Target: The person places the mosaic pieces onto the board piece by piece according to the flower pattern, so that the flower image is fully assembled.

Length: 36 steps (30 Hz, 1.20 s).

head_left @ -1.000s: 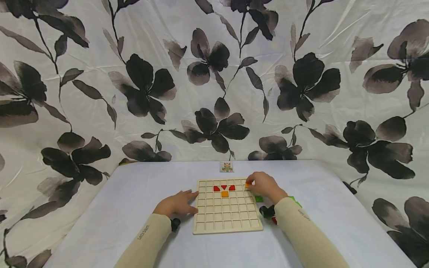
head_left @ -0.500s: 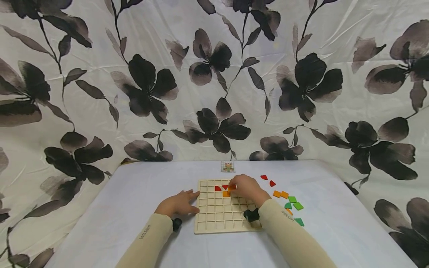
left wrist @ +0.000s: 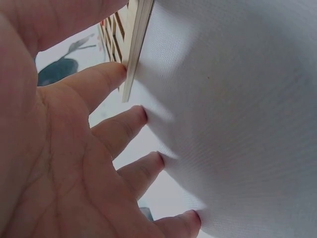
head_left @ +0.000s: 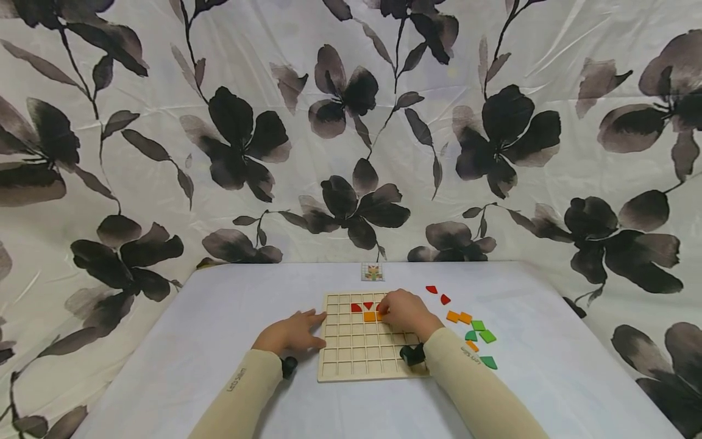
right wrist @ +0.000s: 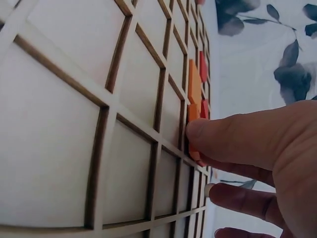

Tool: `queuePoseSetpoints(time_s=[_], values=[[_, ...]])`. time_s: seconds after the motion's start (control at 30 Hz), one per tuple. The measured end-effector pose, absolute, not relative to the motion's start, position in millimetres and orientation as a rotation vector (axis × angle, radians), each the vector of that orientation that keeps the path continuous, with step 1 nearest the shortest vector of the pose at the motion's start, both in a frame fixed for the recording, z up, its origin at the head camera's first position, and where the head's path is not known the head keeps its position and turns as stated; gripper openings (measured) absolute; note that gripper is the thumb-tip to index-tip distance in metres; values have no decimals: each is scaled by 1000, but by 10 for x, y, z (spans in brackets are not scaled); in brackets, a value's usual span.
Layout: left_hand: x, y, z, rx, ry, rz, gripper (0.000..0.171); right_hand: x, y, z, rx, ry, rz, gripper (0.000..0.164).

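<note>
White tabletop (head_left: 219,317); orange tile (right wrist: 192,112) pinched between right fingers (right wrist: 213,134)

Your left sleeve (head_left: 244,390), cream and long, lies at 7 o'clock in the head view; your right sleeve (head_left: 488,390), the same cream, lies at 5 o'clock. Small dark lettering (head_left: 236,380) beginning "Let's" runs lengthwise along the left one, and similar dark print (head_left: 470,355) marks the right. A rounded black wrist device (head_left: 289,367) sits at 3 o'clock from the left sleeve's end, its dark twin (head_left: 412,354) at 8 o'clock from the right's.
</note>
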State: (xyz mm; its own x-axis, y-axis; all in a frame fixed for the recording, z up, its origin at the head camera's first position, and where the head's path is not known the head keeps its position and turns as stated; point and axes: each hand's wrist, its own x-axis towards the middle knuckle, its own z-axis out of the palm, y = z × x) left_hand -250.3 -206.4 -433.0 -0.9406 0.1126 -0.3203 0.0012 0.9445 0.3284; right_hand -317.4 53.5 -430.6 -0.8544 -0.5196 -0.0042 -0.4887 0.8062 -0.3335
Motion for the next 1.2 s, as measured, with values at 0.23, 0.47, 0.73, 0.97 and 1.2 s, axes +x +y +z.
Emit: queuePoseSetpoints(time_s=[0.23,0.47,0.73,0.97,1.2], values=[[-2534,-2047,-4330,88,2753,466,73,-3226,584,-4355,-801,2873,-574,10],[-2587,-2038,-4376,96,2756,460,73,-3257,677,-4365,-861,2833,-606,12],[-2613,-2007,-4367,103,2763,458,74,-3256,907,-4248,-750,2884,-599,16],[-2591,-2004,-4368,92,2754,469,74,-3300,1196,-4221,-682,2955,-528,19],[-2542,-2040,-4343,104,2751,454,73,-3342,1496,-4223,-568,2977,-526,21]])
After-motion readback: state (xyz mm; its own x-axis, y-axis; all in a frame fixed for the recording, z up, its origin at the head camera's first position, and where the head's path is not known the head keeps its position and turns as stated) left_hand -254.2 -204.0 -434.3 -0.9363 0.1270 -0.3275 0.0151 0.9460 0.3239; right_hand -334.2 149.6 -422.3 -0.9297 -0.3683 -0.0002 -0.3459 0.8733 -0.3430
